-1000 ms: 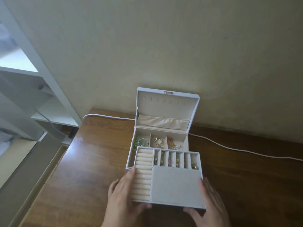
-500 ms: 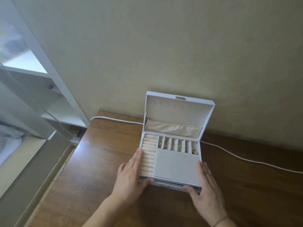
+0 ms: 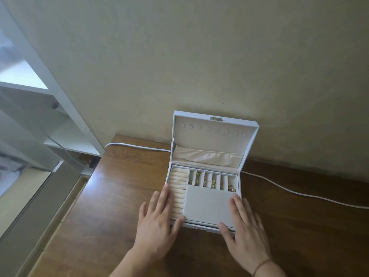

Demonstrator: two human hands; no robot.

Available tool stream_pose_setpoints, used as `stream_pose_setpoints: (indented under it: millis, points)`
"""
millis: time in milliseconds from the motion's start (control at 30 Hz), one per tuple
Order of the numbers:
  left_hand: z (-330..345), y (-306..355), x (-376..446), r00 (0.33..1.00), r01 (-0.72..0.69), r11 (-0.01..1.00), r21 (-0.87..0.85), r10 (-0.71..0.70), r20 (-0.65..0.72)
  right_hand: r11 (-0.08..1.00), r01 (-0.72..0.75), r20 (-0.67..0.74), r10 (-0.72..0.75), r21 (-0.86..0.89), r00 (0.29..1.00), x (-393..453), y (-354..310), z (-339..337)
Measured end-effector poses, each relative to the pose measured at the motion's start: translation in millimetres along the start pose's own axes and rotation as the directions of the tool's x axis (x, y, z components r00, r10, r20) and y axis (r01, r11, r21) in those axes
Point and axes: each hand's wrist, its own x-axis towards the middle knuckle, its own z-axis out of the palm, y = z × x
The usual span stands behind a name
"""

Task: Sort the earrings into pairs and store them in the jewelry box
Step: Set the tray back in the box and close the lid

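Gold earrings (image 3: 212, 181) sit sorted in the jewelry box (image 3: 207, 198) tray. Left hand (image 3: 157, 220) and right hand (image 3: 244, 224) rest flat, fingers straight, on its sides; I'd guess shutting the lid (image 3: 214, 136) comes next.

Both forearms are bare, with no sleeves in view. The right hand (image 3: 246, 232) has a thin brown cord bracelet (image 3: 261, 264) at its wrist. The left hand (image 3: 157, 222) wears nothing.

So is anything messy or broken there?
Nothing stands out. The tray sits level in the box, lid up, earrings inside their slots. The left hand and right hand lie flat at the tray's sides. A white cable trails behind.
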Motion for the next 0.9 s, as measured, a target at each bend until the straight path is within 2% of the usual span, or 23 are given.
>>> stream_pose_setpoints:
  millis: [100,133,200,300,367,433,500,567,700,800,900]
  points:
    - [-4,-4,3,0.998,-0.054,0.992,-0.115,0.049,-0.043,0.998,0.046,-0.077,-0.043,0.044,0.996,5,3,-14]
    - [-7,-5,7,0.995,-0.074,0.974,-0.213,0.059,-0.075,0.99,0.053,-0.147,-0.033,0.133,0.989,10,4,-22]
    - [-22,-6,21,0.986,-0.071,0.901,-0.427,-0.001,-0.165,0.916,0.027,-0.25,0.081,0.4,0.965,28,3,-47]
    - [-56,9,54,0.963,-0.042,0.743,-0.668,-0.148,-0.225,0.62,-0.031,-0.22,0.324,0.784,0.92,73,3,-95]
    - [-87,27,78,0.973,-0.009,0.649,-0.76,-0.17,-0.157,0.44,-0.052,-0.116,0.346,0.896,0.931,103,5,-125]
    - [-107,37,106,0.987,0.047,0.551,-0.833,-0.153,-0.046,0.344,-0.072,-0.032,0.288,0.936,0.957,118,1,-144]
    - [-117,38,125,0.988,0.112,0.468,-0.877,-0.15,0.046,0.373,-0.067,-0.031,0.251,0.925,0.968,119,-6,-155]
    - [-123,38,128,0.983,0.134,0.447,-0.884,-0.172,0.062,0.411,-0.058,-0.061,0.272,0.91,0.96,108,-12,-159]
    - [-127,45,88,0.934,-0.001,0.452,-0.892,-0.319,-0.162,0.429,0.02,-0.195,0.368,0.903,0.909,55,-19,-146]
    - [-105,39,34,0.898,-0.052,0.529,-0.847,-0.347,-0.272,0.42,0.041,-0.248,0.452,0.906,0.857,-1,-20,-115]
    - [-55,17,-6,0.91,0.035,0.634,-0.772,-0.34,-0.238,0.468,-0.093,-0.157,0.468,0.879,0.869,-43,-17,-64]
